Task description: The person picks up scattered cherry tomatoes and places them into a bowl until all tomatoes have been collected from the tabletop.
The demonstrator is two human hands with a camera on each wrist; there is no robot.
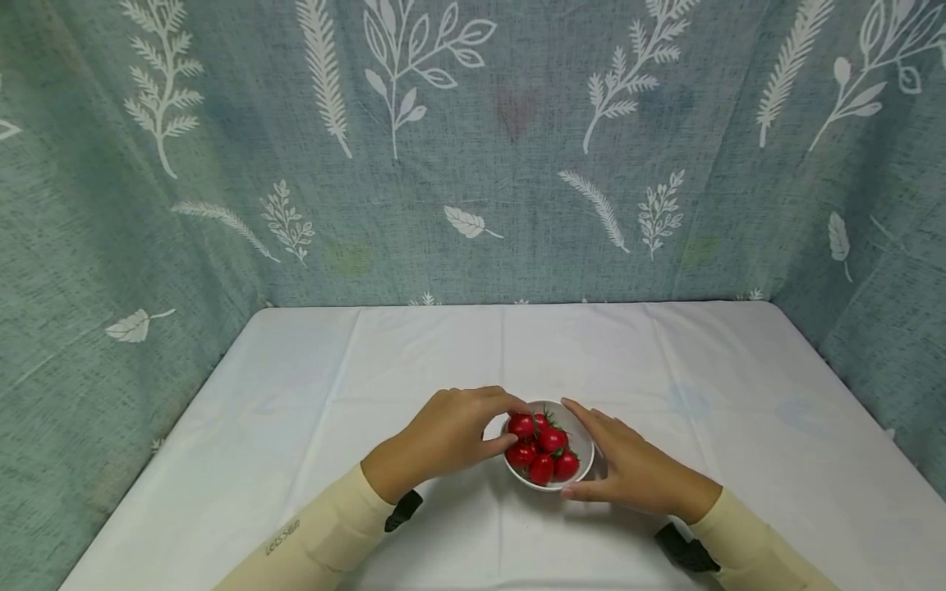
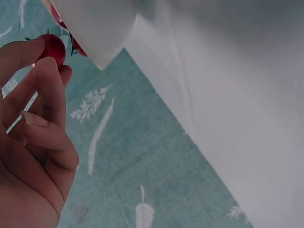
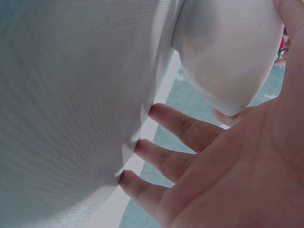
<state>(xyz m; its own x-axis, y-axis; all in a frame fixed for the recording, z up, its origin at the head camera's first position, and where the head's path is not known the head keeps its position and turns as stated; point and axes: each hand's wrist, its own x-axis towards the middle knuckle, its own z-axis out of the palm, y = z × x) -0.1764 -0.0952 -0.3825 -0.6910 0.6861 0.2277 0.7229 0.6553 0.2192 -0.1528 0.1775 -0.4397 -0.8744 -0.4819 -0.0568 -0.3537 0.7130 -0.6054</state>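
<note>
Where left hand (image 1: pixel 443 439) pinches tomato (image 1: pixel 521 425), bowl (image 1: pixel 584 447) half hidden, right hand (image 1: pixel 636 472) alongside

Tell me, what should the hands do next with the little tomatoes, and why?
Probably lift one cherry tomato out: the left hand already pinches it at the white bowl rim, while the right hand rests flat against the bowl's side, steadying it.
</note>
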